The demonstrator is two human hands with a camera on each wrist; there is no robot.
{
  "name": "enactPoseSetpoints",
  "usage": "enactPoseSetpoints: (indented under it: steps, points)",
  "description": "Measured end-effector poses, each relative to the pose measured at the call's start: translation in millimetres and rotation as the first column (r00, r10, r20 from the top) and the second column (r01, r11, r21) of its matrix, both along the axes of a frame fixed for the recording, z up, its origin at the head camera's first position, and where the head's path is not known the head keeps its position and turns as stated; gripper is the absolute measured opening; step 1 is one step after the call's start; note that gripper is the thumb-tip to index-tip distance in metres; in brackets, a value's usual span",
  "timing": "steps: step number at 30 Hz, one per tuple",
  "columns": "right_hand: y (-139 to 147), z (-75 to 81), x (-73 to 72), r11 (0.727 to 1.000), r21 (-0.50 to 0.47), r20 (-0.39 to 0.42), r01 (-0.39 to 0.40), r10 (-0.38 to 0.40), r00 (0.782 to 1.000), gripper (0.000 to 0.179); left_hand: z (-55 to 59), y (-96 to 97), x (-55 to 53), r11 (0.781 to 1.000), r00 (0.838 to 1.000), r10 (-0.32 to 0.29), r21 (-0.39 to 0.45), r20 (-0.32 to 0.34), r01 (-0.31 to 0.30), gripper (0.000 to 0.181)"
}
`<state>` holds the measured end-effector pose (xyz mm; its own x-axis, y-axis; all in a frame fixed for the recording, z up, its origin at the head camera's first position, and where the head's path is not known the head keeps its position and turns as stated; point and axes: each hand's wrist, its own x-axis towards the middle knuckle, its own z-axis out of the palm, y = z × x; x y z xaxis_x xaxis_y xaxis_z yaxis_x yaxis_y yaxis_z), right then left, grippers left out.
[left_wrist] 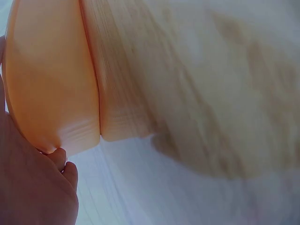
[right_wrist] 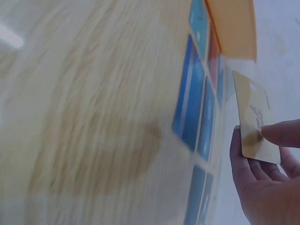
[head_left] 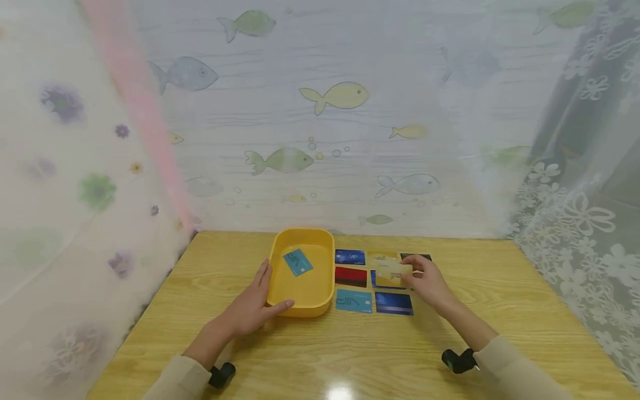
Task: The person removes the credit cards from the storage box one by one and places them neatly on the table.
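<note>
My left hand (head_left: 250, 305) grips the near-left corner of a yellow plastic tray (head_left: 302, 312), thumb over the near rim and fingers along the outer left wall. Inside the tray lies one light-blue card (head_left: 298, 262), askew. To the tray's right, my right hand (head_left: 429, 284) pinches a gold card (right_wrist: 255, 119) between thumb and fingers, raised above the table. Below that card are rows of flat cards: a blue VIP card (head_left: 350, 256), a red-and-black card (head_left: 350, 276), a light-blue card (head_left: 353, 300), a dark blue card (head_left: 394, 303) and others partly hidden.
A wood-grain table (head_left: 350, 355) carries everything. Behind it hangs a pale fabric (head_left: 350, 194) with fish prints; flowered fabric (head_left: 95, 250) borders the left and lace (head_left: 575, 239) the right. Black wrist devices (head_left: 457, 361) sit at both cuffs.
</note>
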<state>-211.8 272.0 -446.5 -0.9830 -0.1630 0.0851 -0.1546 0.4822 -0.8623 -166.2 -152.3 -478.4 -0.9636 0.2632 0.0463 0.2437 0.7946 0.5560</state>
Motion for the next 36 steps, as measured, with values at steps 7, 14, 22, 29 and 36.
enactPoseSetpoints:
  steps: [7,14,22,29,36]
  points:
    - [33.7,-2.5,11.2,0.997,0.076,0.037,0.006,-0.009,0.999,0.033,1.0,0.3,-0.5,1.0,1.0,-0.001,-0.004,0.0,0.001,0.117]
    - [59.5,-5.6,19.8,0.991,0.133,0.077,-0.004,-0.007,0.997,0.03,3.3,0.4,0.7,1.0,1.0,-0.002,0.0,0.003,0.002,0.117]
    - [78.9,-10.2,27.2,0.987,0.16,0.102,0.001,-0.018,0.995,0.031,3.0,0.3,0.4,1.0,1.0,-0.006,0.005,-0.005,0.006,0.116]
    - [85.4,-15.0,26.8,0.966,0.26,0.064,-0.007,-0.01,0.998,0.033,2.2,0.5,0.1,1.0,1.0,0.0,0.002,-0.002,0.0,0.116]
    - [81.5,-17.5,25.8,0.933,0.359,0.023,0.0,-0.009,1.0,0.038,1.6,0.4,-0.1,1.0,1.0,0.002,-0.001,0.01,-0.002,0.116]
